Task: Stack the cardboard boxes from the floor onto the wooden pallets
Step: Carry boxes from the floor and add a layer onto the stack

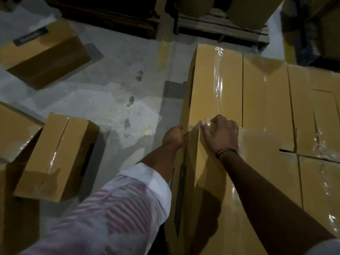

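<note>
Grey concrete floor (pixel 114 85) fills the left half of the view. It is stained, with some dark spots and a faded yellow mark (pixel 162 50) near the back. The light is dim.

Three cardboard boxes lie on this floor, apart from the stack: a labelled box (pixel 46 54) with a dark sticker at the far left, a second box (pixel 58 155) nearer, and an edge box (pixel 12 129) just beside it, cut off by the picture's border.

At the right, a stack of boxes (pixel 276 100) stands side by side, the tops closed with shiny clear tape. What carries the stack is hidden.

The near box (pixel 211 190) sits at the left edge of this stack. The left hand (pixel 173 137) holds its left side near the top corner, fingers curled. The right hand (pixel 222 134), with a dark wristband (pixel 226 151), lies on its top, fingers bent over the far edge.

Behind, a wooden pallet (pixel 220 28) carries big brown rolls (pixel 246 10).
</note>
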`<state>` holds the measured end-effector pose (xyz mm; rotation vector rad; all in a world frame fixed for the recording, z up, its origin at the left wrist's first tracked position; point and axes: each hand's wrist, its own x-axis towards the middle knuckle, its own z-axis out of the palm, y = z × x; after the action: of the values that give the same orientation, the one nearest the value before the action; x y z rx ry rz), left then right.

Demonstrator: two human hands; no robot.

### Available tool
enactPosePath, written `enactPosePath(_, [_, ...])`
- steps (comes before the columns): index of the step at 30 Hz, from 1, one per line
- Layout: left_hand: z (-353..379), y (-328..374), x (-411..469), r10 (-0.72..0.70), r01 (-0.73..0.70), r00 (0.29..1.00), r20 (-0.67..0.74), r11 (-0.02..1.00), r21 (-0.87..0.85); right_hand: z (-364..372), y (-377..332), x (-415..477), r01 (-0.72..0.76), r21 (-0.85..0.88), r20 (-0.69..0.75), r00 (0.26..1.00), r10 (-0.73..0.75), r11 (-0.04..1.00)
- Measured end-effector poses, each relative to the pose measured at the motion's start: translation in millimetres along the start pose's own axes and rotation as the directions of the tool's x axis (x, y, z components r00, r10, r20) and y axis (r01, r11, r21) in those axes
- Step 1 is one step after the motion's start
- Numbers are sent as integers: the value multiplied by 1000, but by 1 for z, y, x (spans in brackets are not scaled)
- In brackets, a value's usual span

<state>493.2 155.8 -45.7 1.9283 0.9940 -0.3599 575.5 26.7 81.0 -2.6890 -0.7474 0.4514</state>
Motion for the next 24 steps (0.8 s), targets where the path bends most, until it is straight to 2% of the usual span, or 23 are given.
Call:
enactPosePath(3, [13,-9,27,-30,21,996,79,993,119,-1,-2,4,-16,7,23,1000,16,1000])
enactPosePath(5, [22,-10,40,-54,43,995,85,991,127,-2,-1,5,-23,-1,28,999,23,1000])
enactPosePath(8, [21,-13,47,-79,77,996,35,994,75,-4,-7,5,-18,5,33,999,18,1000])
enactPosePath(11, [3,-15,43,-118,107,982,-150,991,-80,-10,-10,4,-34,11,71,997,33,999])
enactPosePath(13, [-14,-19,40,-210,175,931,-297,975,-140,-13,-13,3,-37,16,99,994,35,999])
enactPosePath(15, [-30,-24,37,-321,305,888,-330,947,-100,-14,-15,1,-28,6,111,993,27,1000])
enactPosePath(17, [-39,-26,30,-451,431,820,-351,892,-139,-15,-16,0,-23,-14,124,992,24,1000])
enactPosePath(20, [-46,-31,15,-521,438,713,-470,853,-282,-11,-10,3,16,-86,134,991,-4,996])
enactPosePath(21, [-49,-30,6,-510,409,714,-480,860,-305,-8,-7,6,42,-130,139,990,-23,991])
enactPosePath(24, [-48,-27,-23,-435,340,810,-393,895,-289,-2,5,12,116,-216,171,982,-80,969])
